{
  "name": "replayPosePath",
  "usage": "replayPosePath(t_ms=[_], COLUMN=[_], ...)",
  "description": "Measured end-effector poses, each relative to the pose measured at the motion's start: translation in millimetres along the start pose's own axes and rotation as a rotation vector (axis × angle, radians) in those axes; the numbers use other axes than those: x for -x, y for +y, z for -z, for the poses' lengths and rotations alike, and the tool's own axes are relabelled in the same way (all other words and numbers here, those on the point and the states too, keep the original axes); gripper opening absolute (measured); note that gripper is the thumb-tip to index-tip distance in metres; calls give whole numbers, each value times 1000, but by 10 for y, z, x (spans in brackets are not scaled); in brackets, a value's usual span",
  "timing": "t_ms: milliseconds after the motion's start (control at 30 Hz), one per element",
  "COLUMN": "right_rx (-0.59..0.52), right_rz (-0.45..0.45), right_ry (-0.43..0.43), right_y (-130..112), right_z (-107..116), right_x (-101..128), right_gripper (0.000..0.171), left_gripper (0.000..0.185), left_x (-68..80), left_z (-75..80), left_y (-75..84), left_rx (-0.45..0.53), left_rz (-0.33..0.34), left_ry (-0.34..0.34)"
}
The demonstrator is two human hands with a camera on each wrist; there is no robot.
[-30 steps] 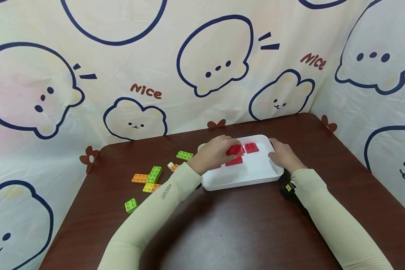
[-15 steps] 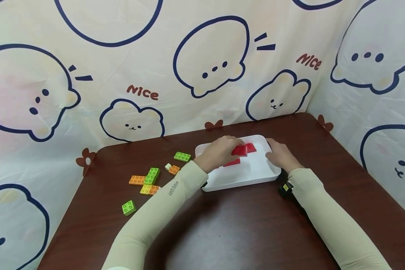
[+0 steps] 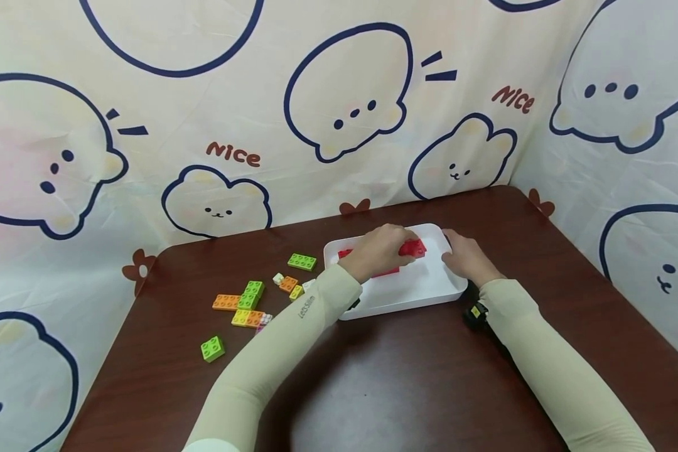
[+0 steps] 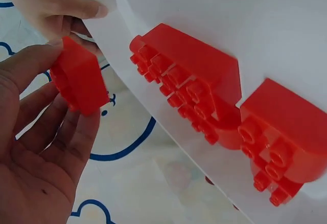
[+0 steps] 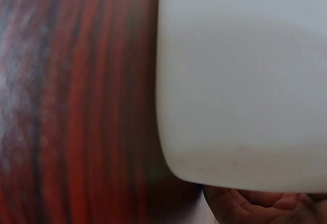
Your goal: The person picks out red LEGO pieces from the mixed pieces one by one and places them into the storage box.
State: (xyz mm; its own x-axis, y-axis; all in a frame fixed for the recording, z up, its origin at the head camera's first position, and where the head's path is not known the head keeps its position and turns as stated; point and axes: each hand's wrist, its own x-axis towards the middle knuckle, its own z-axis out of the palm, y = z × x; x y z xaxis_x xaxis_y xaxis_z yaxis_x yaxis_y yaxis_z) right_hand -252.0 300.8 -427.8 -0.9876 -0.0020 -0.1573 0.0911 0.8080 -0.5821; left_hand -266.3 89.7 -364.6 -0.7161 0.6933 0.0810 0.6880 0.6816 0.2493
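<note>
A white tray (image 3: 429,285) lies on the dark wooden table (image 3: 407,376). My left hand (image 3: 400,248) is over the tray's far part and pinches a red brick (image 4: 79,81) between thumb and fingers, held off the tray floor. Two more red bricks (image 4: 189,91) (image 4: 278,137) lie studs-up in the tray beside it; in the head view the hand partly hides them. My right hand (image 3: 464,257) grips the tray's right rim, its fingers (image 4: 61,6) over the edge. The right wrist view shows only a tray corner (image 5: 240,81) and the table.
Loose green, orange and yellow bricks lie left of the tray: a green plate (image 3: 302,261), a joined cluster (image 3: 247,302), a small green brick (image 3: 211,348). A black wrist device (image 3: 476,314) sits by the tray's near right corner. Printed curtains close off the back and right.
My left hand has lifted a red brick and carried it rightward over the tray's far side. The right hand has stayed on the rim.
</note>
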Motion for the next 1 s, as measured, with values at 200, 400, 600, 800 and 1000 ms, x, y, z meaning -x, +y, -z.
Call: replayPosePath(t_ms=[200, 400, 600, 800, 1000], right_rx=[7, 12, 7, -5, -10], right_rz=[12, 12, 5, 8, 0], right_ry=[3, 3, 4, 12, 17], right_y=[-10, 2, 5, -1, 11], right_z=[9, 7, 16, 13, -14], right_x=[7, 2, -4, -2, 11], right_gripper=[64, 63, 64, 64, 63], left_gripper=[43, 43, 45, 45, 39], left_x=[-74, -131, -196, -250, -264], left_z=[-78, -128, -188, -252, -314], left_y=[15, 54, 78, 67, 36], left_rx=[6, 20, 2, -41, -48], left_rz=[-13, -4, 21, 37, 36], left_ry=[-41, -59, -63, -63, -65])
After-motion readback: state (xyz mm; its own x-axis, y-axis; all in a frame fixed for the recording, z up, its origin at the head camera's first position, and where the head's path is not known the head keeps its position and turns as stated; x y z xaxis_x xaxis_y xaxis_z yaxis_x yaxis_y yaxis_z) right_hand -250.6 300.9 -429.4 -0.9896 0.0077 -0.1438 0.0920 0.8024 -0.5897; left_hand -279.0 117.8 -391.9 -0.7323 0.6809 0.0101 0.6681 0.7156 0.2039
